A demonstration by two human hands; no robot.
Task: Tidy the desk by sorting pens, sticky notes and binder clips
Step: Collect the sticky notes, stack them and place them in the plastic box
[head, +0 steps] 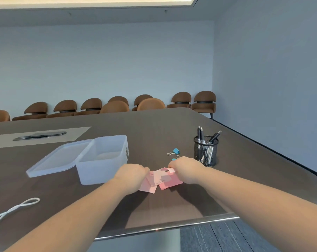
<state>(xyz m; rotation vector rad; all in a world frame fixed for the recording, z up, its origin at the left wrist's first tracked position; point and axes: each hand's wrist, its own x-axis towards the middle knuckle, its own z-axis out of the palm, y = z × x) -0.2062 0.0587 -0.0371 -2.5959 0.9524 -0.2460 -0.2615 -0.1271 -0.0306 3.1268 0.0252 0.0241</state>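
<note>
Several pink sticky notes [165, 180] lie overlapped on the dark table between my hands. My left hand [131, 174] grips their left side with curled fingers. My right hand [184, 167] pinches their upper right corner. A blue binder clip [174, 151] lies just beyond my right hand; a second blue clip [176, 157] is mostly hidden behind my knuckles. A black mesh pen cup [206, 150] with several black pens stands to the right. An open translucent plastic box [103, 159] sits to the left, its lid [59, 159] leaning beside it.
A white cord [14, 208] curls at the table's left near edge. A grey cable hatch [40, 135] sits in a lighter inset at the far left. The table's metal-trimmed edge [172, 228] runs close in front. Brown chairs [150, 104] line the far wall.
</note>
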